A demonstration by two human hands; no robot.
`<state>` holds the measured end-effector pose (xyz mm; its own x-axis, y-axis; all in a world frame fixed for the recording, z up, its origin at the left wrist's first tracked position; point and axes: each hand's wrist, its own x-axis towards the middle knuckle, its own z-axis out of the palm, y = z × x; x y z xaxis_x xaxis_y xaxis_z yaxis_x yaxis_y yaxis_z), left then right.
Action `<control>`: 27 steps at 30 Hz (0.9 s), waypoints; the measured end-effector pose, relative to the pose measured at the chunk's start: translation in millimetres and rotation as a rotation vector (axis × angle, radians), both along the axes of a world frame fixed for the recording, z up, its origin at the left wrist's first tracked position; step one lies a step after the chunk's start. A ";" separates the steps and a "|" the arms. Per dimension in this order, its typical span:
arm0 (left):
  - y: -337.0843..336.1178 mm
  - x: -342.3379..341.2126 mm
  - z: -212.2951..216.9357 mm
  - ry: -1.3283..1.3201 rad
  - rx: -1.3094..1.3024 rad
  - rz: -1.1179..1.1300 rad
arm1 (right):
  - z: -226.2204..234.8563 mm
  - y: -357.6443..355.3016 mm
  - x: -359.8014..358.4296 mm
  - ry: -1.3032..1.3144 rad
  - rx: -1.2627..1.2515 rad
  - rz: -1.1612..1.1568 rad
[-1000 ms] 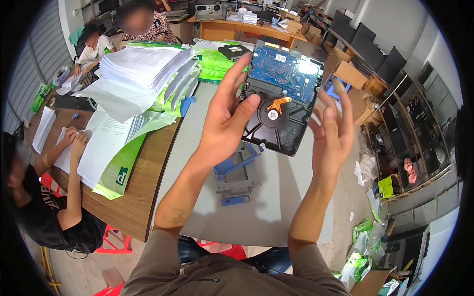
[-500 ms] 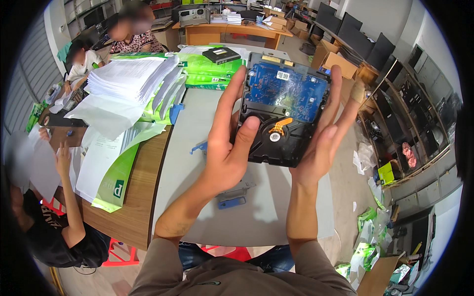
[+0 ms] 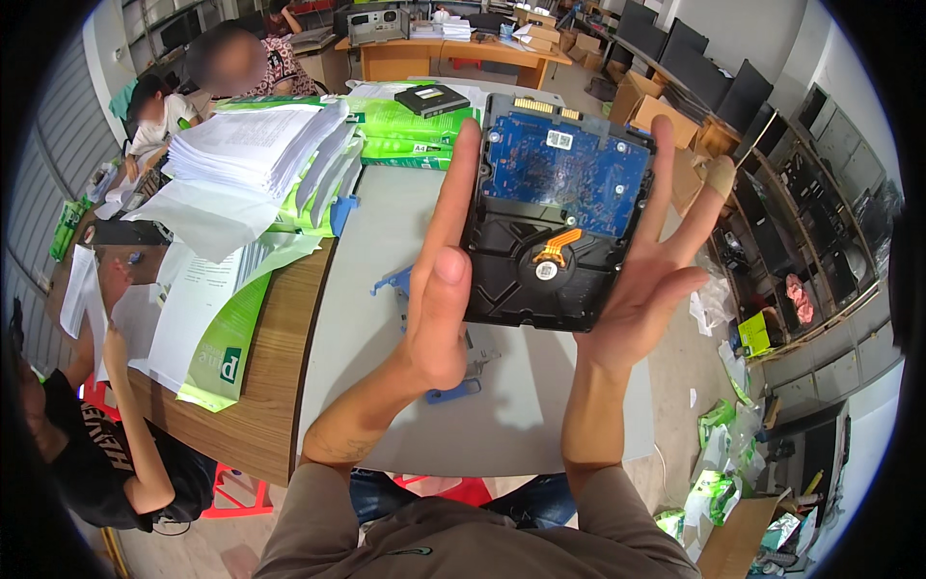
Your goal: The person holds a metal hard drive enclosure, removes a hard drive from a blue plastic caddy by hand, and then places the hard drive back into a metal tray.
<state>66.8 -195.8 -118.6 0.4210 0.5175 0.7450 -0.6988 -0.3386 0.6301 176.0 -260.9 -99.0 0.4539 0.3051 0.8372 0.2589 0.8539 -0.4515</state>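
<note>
Head view, frame centre: left hand (image 3: pixel 439 299) and right hand (image 3: pixel 651 261), fingers outstretched, press a black hard drive (image 3: pixel 559 217) between flat palms above the grey bench (image 3: pixel 367 318).

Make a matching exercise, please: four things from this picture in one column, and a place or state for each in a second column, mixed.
Things:
1. hard drive
2. stack of white papers
3. blue plastic bracket
4. small black drive

Places or states:
A. lying flat on the green paper packs at the far end of the table
B. held up between the left hand and right hand, circuit board facing the camera
C. piled on the wooden table at the left
D. on the grey table, below the left hand

Pairs: 1-B, 2-C, 3-D, 4-A
</note>
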 end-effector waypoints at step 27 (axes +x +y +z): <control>-3.9 -9.8 3.9 -0.003 -0.083 -0.301 | 6.1 -21.3 7.1 0.087 -0.015 0.074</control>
<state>57.0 -199.7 -114.7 0.5625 0.4292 0.7067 -0.7615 -0.0640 0.6450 183.0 -282.2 -92.9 0.5002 0.3531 0.7906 0.1545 0.8620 -0.4827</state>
